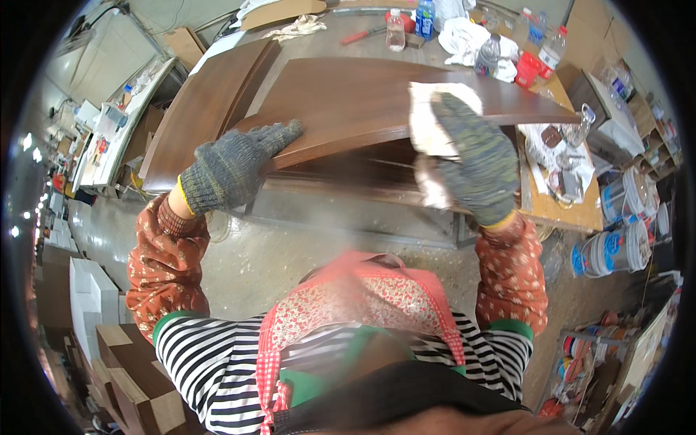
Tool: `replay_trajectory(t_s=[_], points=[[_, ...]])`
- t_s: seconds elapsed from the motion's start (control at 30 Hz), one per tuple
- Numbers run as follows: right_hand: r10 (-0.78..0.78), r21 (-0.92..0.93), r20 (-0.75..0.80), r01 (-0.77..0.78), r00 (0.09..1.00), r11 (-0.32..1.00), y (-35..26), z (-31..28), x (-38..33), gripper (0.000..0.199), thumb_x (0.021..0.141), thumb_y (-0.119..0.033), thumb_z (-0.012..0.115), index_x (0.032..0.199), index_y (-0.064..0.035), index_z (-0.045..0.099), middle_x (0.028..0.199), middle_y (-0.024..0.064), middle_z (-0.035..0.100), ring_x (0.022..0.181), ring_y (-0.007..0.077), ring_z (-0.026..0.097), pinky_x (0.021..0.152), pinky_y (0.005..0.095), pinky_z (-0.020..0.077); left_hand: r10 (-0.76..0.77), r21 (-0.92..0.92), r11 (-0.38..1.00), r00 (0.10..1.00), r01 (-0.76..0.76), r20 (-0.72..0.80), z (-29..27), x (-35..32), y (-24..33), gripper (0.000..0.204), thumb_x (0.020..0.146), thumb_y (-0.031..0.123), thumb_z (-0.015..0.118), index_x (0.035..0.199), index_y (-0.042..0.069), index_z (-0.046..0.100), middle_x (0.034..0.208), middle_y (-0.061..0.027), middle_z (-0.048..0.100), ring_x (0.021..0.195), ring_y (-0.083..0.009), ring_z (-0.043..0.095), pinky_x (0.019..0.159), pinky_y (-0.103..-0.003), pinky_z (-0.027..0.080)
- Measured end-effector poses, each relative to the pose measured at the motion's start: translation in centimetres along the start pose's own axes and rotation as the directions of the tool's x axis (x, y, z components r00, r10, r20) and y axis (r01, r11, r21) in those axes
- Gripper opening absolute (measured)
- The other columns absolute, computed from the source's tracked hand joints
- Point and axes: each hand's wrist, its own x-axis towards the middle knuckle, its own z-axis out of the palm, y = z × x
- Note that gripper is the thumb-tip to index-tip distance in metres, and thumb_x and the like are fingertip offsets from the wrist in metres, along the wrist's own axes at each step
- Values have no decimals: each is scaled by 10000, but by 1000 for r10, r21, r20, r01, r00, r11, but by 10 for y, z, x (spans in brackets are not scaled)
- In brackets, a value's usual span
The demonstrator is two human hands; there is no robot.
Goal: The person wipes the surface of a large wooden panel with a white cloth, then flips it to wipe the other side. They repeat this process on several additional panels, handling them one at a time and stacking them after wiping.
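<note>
A dark brown, glossy wooden panel (348, 94) lies tilted across the bench, its near edge raised above other brown boards. My left hand (232, 163), in a grey knitted glove with a yellow cuff, grips the panel's near left corner. Its fingertips rest on top, and the thumb is hidden. In my right hand (478, 163), gloved alike, is a white cloth (428, 119) folded over the panel's near edge toward the right. Part of the cloth hangs below that edge. My right fingers press it against the wood.
To the left lies another brown panel (199, 109). Bottles (395, 32), white rags (464, 43) and a red cup (528, 69) stand at the back. A wooden side table (562, 210) holds plastic-wrapped items at right. Buckets (616, 250) and cardboard boxes (134, 370) stand on the floor.
</note>
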Motion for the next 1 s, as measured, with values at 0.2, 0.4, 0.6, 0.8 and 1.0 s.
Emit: replay_trajectory(t_s=[0.2,0.4,0.6,0.8,1.0], points=[[350,418,13,-323,937,849,-9,-6,7,493,874,-113,721,1346,-42,597,1199,129,696,1055,250,686,921,350,541,206,85,978,940,-189,-272,13,1,-8,860,777,74,646,1548,322,358,1086,-133,712,758,-381,673,605,-441,558],[-40,165,262,-4,964,986,-41,-1,40,490,828,-208,647,1310,-117,640,1293,115,645,1151,286,647,936,397,531,158,43,987,973,-153,-167,13,-3,-9,821,787,79,637,1542,239,356,1173,-170,662,918,-385,644,736,-450,529],[-95,62,451,75,887,995,-46,-13,56,485,818,-255,628,1278,-104,639,1383,134,582,1248,318,569,1054,452,446,133,44,991,981,-128,-140,11,-3,-9,759,806,65,613,1524,155,381,1258,-206,620,1040,-387,626,850,-454,510],[-181,163,447,119,876,979,-47,-21,77,427,918,-224,541,1318,-90,610,1256,145,646,1123,315,622,994,442,481,166,107,984,949,-142,-266,17,-7,-20,837,785,70,651,1539,309,377,1016,-153,715,732,-375,672,611,-470,548],[-316,-55,254,340,914,939,-44,-8,69,248,897,-248,539,1070,-99,635,980,157,653,859,334,629,754,487,483,194,36,981,943,-191,-271,18,-9,-25,835,782,77,665,1536,305,385,913,-172,708,694,-387,654,604,-465,546]])
